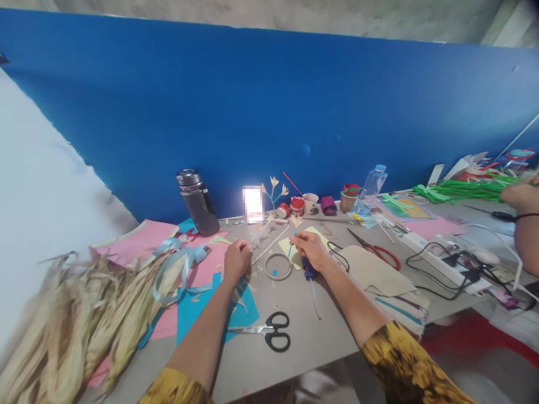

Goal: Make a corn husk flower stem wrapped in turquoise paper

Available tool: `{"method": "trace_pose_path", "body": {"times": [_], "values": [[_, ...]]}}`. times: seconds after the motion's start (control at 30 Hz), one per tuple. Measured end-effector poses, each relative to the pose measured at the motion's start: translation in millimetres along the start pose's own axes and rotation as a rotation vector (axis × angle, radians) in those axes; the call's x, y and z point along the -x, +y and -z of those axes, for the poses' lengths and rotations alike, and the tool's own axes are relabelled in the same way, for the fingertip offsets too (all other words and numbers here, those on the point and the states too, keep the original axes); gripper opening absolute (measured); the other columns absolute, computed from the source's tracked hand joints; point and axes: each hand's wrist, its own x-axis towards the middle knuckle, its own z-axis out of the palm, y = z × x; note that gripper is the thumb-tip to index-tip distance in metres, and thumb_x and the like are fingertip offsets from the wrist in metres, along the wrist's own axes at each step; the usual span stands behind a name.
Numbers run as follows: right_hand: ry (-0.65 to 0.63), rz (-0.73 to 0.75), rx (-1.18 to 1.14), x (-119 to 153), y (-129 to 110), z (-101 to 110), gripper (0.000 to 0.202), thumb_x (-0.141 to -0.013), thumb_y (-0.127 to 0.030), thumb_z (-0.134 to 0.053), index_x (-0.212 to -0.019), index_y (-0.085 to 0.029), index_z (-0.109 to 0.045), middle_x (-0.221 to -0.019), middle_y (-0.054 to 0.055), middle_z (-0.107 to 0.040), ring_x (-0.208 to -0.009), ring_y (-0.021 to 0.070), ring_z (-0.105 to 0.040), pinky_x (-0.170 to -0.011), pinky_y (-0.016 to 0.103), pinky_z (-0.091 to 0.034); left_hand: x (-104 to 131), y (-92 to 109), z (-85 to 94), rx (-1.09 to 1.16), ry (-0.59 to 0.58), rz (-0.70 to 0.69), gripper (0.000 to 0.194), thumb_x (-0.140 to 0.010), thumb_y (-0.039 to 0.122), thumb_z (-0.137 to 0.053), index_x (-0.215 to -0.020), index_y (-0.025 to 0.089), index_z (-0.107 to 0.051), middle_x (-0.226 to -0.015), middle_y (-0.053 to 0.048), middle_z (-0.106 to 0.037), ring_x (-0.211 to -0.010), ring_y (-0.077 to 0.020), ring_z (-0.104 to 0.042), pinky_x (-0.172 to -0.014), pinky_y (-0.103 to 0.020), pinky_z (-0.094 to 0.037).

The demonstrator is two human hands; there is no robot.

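My right hand [310, 248] pinches a small craft flower [296, 222] with pale petals and a blue stem, held upright over a yellow paper sheet [316, 231]. A blue-handled glue gun [309, 269] lies just under that hand. My left hand [238, 259] is closed at the edge of some pink and blue paper; whatever its fingers hold, if anything, is hidden. Between the hands lies a roll of tape [278, 266]. Nearer to me are black-handled scissors [275, 331], their blades on blue paper [193, 320]. Behind, a branched stem of similar flowers [274, 191] stands upright.
Dried husks [84, 314] and a light blue ribbon [162, 280] cover the left side. A dark flask [197, 202] stands behind. To the right are red-handled pliers [381, 252], a power strip [442, 264] with cables, and a water bottle [373, 189]. Another person's hand [522, 196] touches green stems.
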Motion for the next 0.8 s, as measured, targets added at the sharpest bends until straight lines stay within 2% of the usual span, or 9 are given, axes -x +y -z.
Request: {"method": "trace_pose_path", "body": {"times": [0.17,0.3,0.4,0.57,0.63,0.7,0.73,0.8], "values": [[-0.035,0.017,0.054,2.7,2.1,-3.1,0.036,-0.064,-0.047,-0.079,-0.062,-0.015,-0.063,-0.046,-0.007,-0.041,-0.044,0.0059,-0.030,-0.043,0.022,-0.019,-1.0,-4.3,-1.5,0.163,-0.015,0.055,0.011,-0.071,0.028,-0.049,-0.066,0.021,-0.056,-0.054,0.000,-0.058,-0.058,-0.0174,-0.058,-0.061,-0.027,-0.039],[-0.055,0.021,0.050,2.7,3.3,-4.0,0.036,-0.064,-0.048,-0.078,-0.062,-0.016,-0.062,-0.047,-0.007,-0.040,-0.044,0.0057,-0.030,-0.043,0.022,-0.018,-0.1,-4.4,-4.4,0.302,-0.042,0.098,0.009,-0.072,0.028,-0.049,-0.069,0.021,-0.054,-0.050,0.003,-0.055,-0.050,-0.0159,-0.056,-0.055,-0.025,-0.040],[-0.045,0.017,0.047,2.6,3.4,-4.7,0.036,-0.064,-0.047,-0.079,-0.062,-0.016,-0.061,-0.046,-0.007,-0.041,-0.043,0.0055,-0.029,-0.043,0.023,-0.017,-0.5,-4.0,-5.4,0.317,-0.014,0.098,0.010,-0.073,0.030,-0.049,-0.070,0.021,-0.053,-0.056,0.002,-0.058,-0.054,-0.0160,-0.058,-0.056,-0.025,-0.041],[-0.044,0.008,0.016,2.6,3.4,-4.9,0.036,-0.064,-0.046,-0.080,-0.061,-0.016,-0.059,-0.045,-0.008,-0.039,-0.043,0.0051,-0.026,-0.043,0.022,-0.017,-1.4,1.2,-1.0,0.218,0.109,0.030,0.011,-0.074,0.028,-0.048,-0.067,0.021,-0.053,-0.067,-0.002,-0.061,-0.070,-0.0180,-0.058,-0.064,-0.026,-0.042],[-0.033,0.008,-0.001,1.5,4.5,-4.6,0.037,-0.063,-0.046,-0.080,-0.062,-0.016,-0.059,-0.045,-0.008,-0.039,-0.043,0.0051,-0.026,-0.043,0.022,-0.016,0.1,6.8,1.0,0.296,0.134,0.025,0.012,-0.074,0.029,-0.051,-0.066,0.020,-0.053,-0.066,-0.001,-0.059,-0.070,-0.0170,-0.056,-0.065,-0.026,-0.041],[-0.024,0.019,-0.047,0.1,5.6,-4.5,0.037,-0.063,-0.045,-0.081,-0.063,-0.016,-0.059,-0.047,-0.008,-0.039,-0.044,0.0052,-0.027,-0.043,0.021,-0.016,4.1,14.9,1.2,0.517,0.073,0.081,0.016,-0.075,0.033,-0.057,-0.067,0.019,-0.053,-0.063,0.001,-0.055,-0.063,-0.0145,-0.053,-0.061,-0.025,-0.040],[-0.020,0.029,-0.082,-0.6,5.9,-4.7,0.037,-0.063,-0.045,-0.081,-0.064,-0.016,-0.059,-0.047,-0.008,-0.039,-0.045,0.0053,-0.027,-0.043,0.021,-0.015,7.3,19.9,0.3,0.672,-0.009,0.131,0.020,-0.074,0.036,-0.061,-0.068,0.019,-0.053,-0.061,0.002,-0.054,-0.059,-0.0128,-0.051,-0.057,-0.023,-0.039],[-0.005,0.053,-0.157,-1.2,5.1,-5.6,0.037,-0.063,-0.045,-0.082,-0.066,-0.016,-0.060,-0.050,-0.007,-0.040,-0.047,0.0054,-0.028,-0.043,0.021,-0.016,16.0,30.7,-3.6,0.979,-0.255,0.242,0.031,-0.072,0.042,-0.070,-0.069,0.018,-0.051,-0.058,0.003,-0.051,-0.052,-0.0097,-0.047,-0.051,-0.021,-0.036]]}}
